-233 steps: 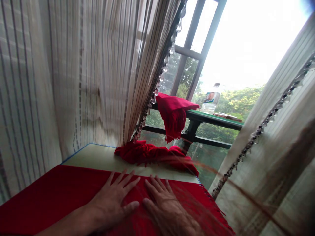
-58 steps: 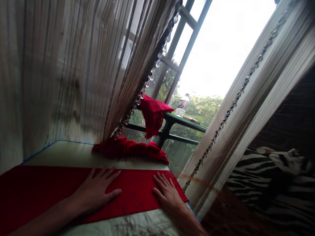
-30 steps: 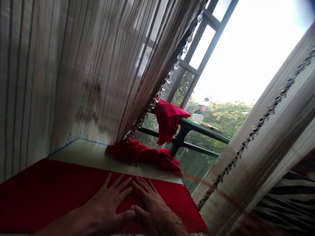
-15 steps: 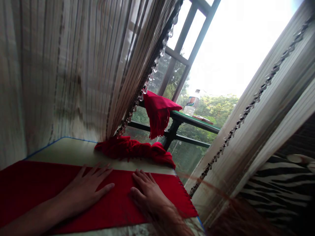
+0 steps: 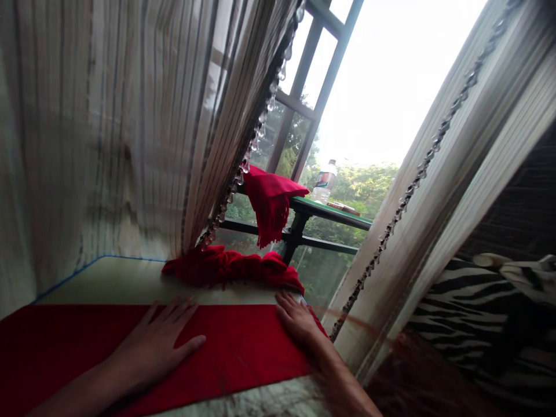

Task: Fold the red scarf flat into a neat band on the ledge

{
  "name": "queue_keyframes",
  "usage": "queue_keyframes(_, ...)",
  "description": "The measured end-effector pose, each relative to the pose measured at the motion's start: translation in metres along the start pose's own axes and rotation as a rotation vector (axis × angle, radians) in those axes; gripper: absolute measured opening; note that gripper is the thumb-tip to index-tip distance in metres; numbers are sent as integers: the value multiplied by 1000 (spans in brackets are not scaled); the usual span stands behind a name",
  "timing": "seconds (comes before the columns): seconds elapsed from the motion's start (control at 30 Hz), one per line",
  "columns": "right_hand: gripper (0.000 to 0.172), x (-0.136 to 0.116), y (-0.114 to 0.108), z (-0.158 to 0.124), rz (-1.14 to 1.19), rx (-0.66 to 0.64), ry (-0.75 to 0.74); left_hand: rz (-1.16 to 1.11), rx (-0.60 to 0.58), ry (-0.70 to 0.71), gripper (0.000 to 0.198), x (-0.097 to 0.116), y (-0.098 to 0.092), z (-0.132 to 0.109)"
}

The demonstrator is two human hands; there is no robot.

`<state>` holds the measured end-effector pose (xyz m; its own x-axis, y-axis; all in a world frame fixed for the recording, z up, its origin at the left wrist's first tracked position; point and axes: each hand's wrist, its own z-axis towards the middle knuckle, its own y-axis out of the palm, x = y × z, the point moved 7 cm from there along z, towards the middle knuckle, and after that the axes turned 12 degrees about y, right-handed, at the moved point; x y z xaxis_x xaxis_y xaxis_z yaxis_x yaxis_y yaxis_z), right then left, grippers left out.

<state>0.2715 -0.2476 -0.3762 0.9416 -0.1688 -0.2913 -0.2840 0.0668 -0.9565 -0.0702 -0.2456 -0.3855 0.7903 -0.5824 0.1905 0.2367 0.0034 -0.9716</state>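
A red scarf (image 5: 243, 341) with a fringed right end lies spread flat over a pale board-like surface (image 5: 125, 278) with blue edging. My left hand (image 5: 167, 333) rests on the scarf with fingers spread, its fingertips reaching the far edge. Near the fringed end, my right hand (image 5: 297, 315) lies palm down with its fingers stretched out; that arm partly covers the fringe. Just beyond both hands sits a bunched red cloth (image 5: 234, 267) along the back of the surface.
Another red fringed cloth (image 5: 271, 200) hangs over the green ledge (image 5: 336, 211), beside a plastic bottle (image 5: 325, 180). Striped curtains (image 5: 143, 116) with beaded trim frame the window on both sides. At the right is a zebra-print fabric (image 5: 460, 313).
My right hand has slid right and away from me across the scarf, toward its fringed end. My left hand stays nearly in place. The view has shifted slightly.
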Motion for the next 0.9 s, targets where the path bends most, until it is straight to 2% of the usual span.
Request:
queue_keyframes(0.1,58,15,-4,7,-28,81,100,-58,32,33,89,5,-6,-5)
queue_keyframes(0.17,59,16,-7,7,-43,137,131,-82,46,47,88,10,-12,-9)
queue_keyframes(0.23,60,6,-9,6,-55,179,109,-99,44,36,86,16,-19,-14)
queue_keyframes(0.3,62,-12,-2,4,-52,191,26,-119,30,20,85,21,-25,-20)
queue_keyframes(0.4,65,-45,24,3,58,158,-230,-151,12,31,89,26,-25,-26)
queue_keyframes(0.47,64,-58,50,6,110,111,-379,-208,41,71,95,26,-22,-26)
queue_keyframes(0.57,57,-56,88,25,46,-30,-343,-267,85,81,102,21,-17,-27)
queue_keyframes(0.63,55,-52,99,32,19,-111,-316,-283,75,57,102,20,-16,-29)
queue_keyframes(0.73,56,-55,91,24,29,-144,-325,-289,36,41,100,23,-18,-30)
queue_keyframes(0.9,59,-77,57,-17,87,-103,-329,-269,8,59,105,26,-23,-29)
